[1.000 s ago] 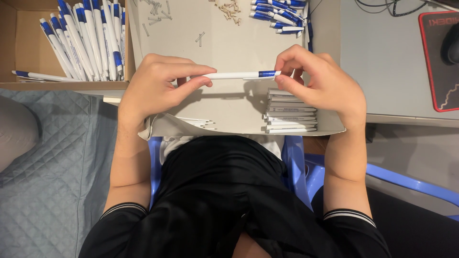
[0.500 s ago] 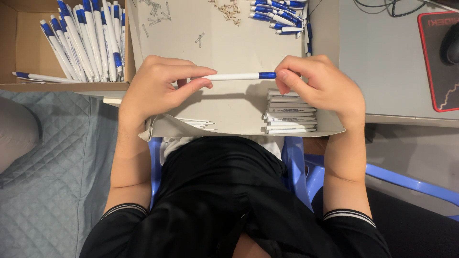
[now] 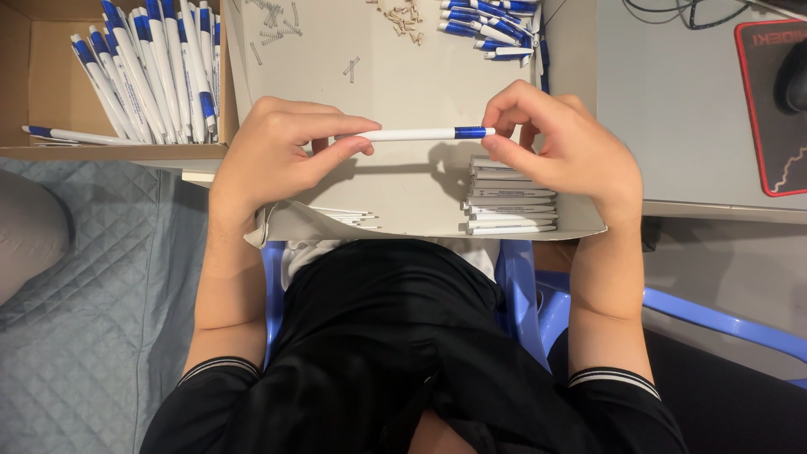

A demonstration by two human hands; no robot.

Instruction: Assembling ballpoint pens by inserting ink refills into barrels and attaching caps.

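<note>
A white pen with a blue band (image 3: pixel 420 134) is held level between both hands above a shallow cardboard tray (image 3: pixel 403 202). My left hand (image 3: pixel 282 151) pinches the white end between thumb and forefinger. My right hand (image 3: pixel 559 147) pinches the blue end with its fingertips. Just below the right hand lies a stack of white pen barrels (image 3: pixel 511 197). A few thin white refills (image 3: pixel 349 218) lie near the tray's front edge under the left hand.
A cardboard box (image 3: pixel 50 76) at the left holds several finished blue and white pens (image 3: pixel 155 67). Blue pen parts (image 3: pixel 492 21), small springs (image 3: pixel 273 21) and tiny tan pieces (image 3: pixel 402 13) lie at the tray's far side. A red-edged mouse pad (image 3: pixel 769 101) sits at right.
The right hand closed over the pen's blue end, then drew its fingers back to the tip. The pen stays level between both hands.
</note>
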